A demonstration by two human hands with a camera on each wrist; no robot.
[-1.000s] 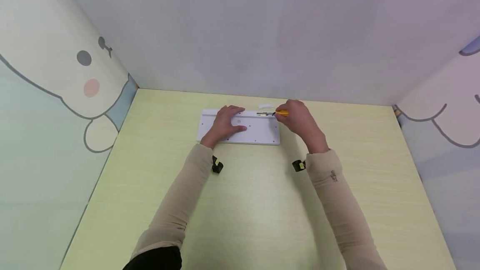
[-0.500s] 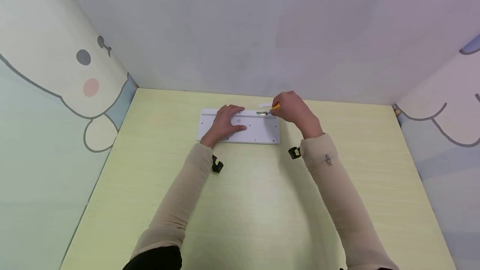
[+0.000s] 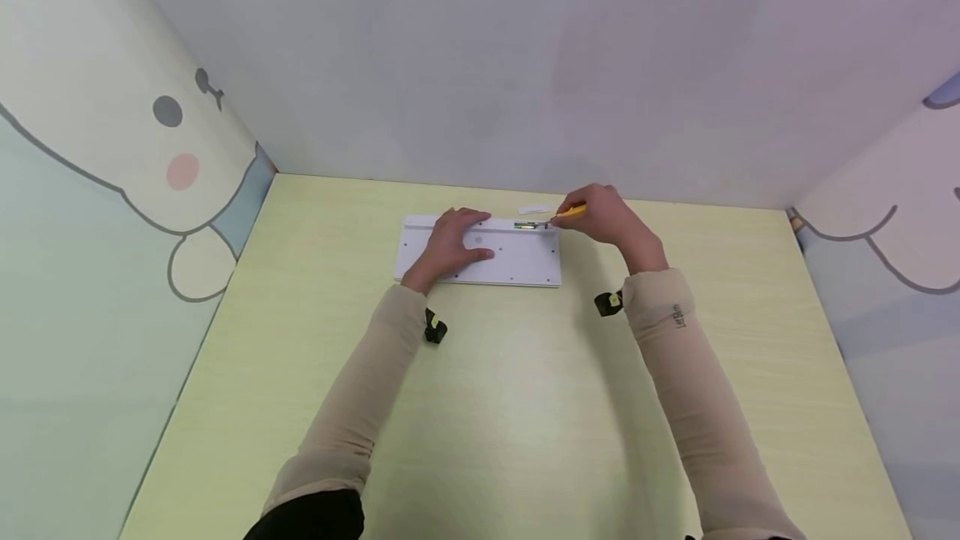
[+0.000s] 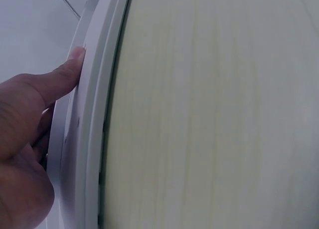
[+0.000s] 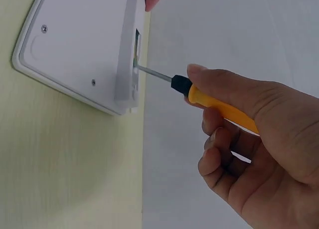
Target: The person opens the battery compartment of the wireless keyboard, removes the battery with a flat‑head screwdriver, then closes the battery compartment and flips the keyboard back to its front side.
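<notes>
A: What are the right hand's (image 5: 259, 149) fingers (image 5: 219, 84) doing?

B: They are curled round the yellow handle of the screwdriver (image 5: 219, 107), forefinger laid along it. Its tip sits in the open battery slot (image 5: 135, 54) at the far edge of the white keyboard (image 3: 517, 261), which lies underside up on the surface (image 3: 510, 407).

A: And the left hand (image 3: 450, 244)?

B: Its fingers lie flat and straight on the keyboard's back, thumb against the rim, pressing it down.

A: How should the prying go?

B: I'd judge a shallow, gentle lever best, with the left hand bearing down firmly so the keyboard doesn't slide; too steep and the tip may skid off.

A: Anything nearby?

B: A small white cover (image 3: 533, 209) lies just beyond the slot, near the wall (image 3: 480, 65). That wall stands close behind, leaving the right hand little room.
</notes>
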